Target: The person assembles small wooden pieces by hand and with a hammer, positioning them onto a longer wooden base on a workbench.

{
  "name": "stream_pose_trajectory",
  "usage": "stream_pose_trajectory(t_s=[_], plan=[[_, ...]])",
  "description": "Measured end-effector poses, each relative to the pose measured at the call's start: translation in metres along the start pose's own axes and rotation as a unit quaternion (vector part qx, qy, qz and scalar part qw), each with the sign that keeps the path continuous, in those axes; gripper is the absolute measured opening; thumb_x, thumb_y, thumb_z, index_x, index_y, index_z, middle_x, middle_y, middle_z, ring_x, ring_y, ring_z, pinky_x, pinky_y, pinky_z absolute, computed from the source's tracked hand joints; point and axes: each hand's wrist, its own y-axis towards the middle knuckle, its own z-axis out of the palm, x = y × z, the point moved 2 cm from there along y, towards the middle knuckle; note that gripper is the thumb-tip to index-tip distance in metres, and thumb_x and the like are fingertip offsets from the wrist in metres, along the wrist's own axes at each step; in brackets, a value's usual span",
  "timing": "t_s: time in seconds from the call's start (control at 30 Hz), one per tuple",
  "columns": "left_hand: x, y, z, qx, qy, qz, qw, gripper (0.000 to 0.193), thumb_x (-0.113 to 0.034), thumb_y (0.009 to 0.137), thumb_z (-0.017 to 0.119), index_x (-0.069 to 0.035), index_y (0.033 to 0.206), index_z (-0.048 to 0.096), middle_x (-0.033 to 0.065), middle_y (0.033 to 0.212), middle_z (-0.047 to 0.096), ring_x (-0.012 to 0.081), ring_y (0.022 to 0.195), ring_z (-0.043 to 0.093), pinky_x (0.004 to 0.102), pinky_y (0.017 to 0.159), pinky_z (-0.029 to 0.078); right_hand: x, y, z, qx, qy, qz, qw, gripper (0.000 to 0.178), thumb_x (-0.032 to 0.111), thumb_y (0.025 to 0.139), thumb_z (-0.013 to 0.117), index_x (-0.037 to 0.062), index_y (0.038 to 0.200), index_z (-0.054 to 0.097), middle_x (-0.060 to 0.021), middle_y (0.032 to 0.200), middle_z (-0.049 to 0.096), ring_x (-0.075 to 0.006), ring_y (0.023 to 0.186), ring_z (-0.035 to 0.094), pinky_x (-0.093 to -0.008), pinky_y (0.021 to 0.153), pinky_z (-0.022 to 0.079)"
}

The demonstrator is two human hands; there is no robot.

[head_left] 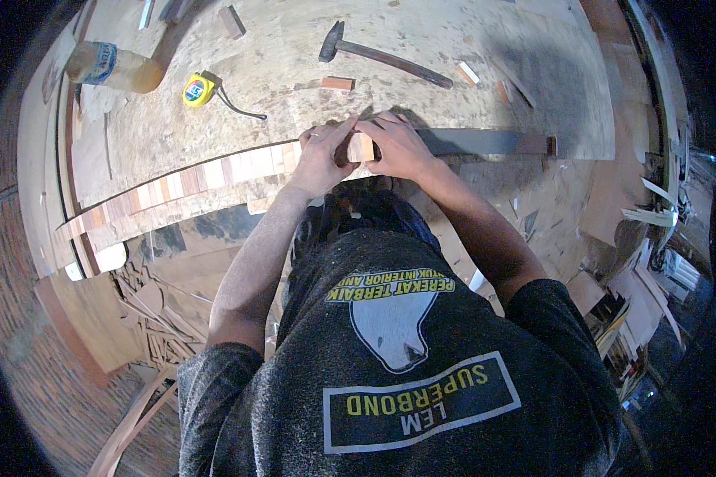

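Observation:
Both my hands meet at the near edge of the worktable, around a small pale wooden block point(361, 147). My left hand point(322, 161) is closed, fingers bent over the far side and thumb at the block's near left corner. From the right, my right hand point(398, 149) grips the same block, with its thumb near the front. A curved-looking row of light and reddish wood pieces point(191, 181), set side by side, runs from the far left up to my left hand. Beyond my right hand, a dark grey strip point(485, 142) extends rightward to a small brown end block point(552, 145).
On the worktable point(270, 48) lie a hammer point(386, 60), a yellow tape measure point(199, 90), a plastic bottle point(115, 67) and a reddish wood piece point(338, 83). More offcuts point(468, 73) lie right of the hammer. Scrap strips point(155, 318) pile up below left.

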Motion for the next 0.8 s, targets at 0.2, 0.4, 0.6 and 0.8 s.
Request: stream_pose_trajectory(t_s=[0.2,0.4,0.6,0.8], plan=[[0.001,-0.001,0.001,-0.008,0.013,0.003,1.000,0.100,-0.018,0.077,0.090,-0.019,0.166,0.047,0.0108,0.127,0.073,0.0326,0.125,0.066,0.0547,0.116,0.039,0.007,0.003,-0.005,-0.008,-0.002,-0.023,1.000,0.080,0.024,0.070,0.089,0.0108,0.144,0.061,-0.0136,0.110,0.070,-0.0360,0.117,0.063,-0.0487,0.102,0.053],[0.001,-0.001,0.001,0.009,-0.001,-0.017,1.000,0.102,-0.015,0.075,0.089,-0.019,0.167,0.045,0.0123,0.130,0.073,0.0326,0.131,0.064,0.0564,0.117,0.036,0.012,0.005,-0.007,0.005,-0.008,-0.020,1.000,0.079,0.021,0.072,0.089,0.0102,0.144,0.060,-0.0140,0.109,0.071,-0.0377,0.112,0.065,-0.0502,0.095,0.057],[-0.013,0.007,-0.013,0.011,-0.029,0.036,0.999,0.104,-0.029,0.081,0.090,-0.007,0.168,0.039,0.0190,0.134,0.070,0.0392,0.134,0.061,0.0581,0.118,0.037,0.006,-0.002,0.000,-0.031,-0.023,-0.006,0.999,0.080,0.024,0.078,0.088,0.0155,0.152,0.057,-0.0183,0.106,0.074,-0.0410,0.107,0.070,-0.0522,0.094,0.058],[0.003,0.009,0.014,-0.050,0.031,-0.005,0.998,0.090,-0.041,0.096,0.080,-0.006,0.168,0.039,0.0219,0.153,0.060,0.0396,0.148,0.051,0.0614,0.124,0.028,0.003,-0.010,-0.006,-0.019,0.042,0.002,0.999,0.092,0.019,0.076,0.091,0.0142,0.159,0.051,-0.0165,0.123,0.073,-0.0402,0.114,0.069,-0.0525,0.103,0.056]])
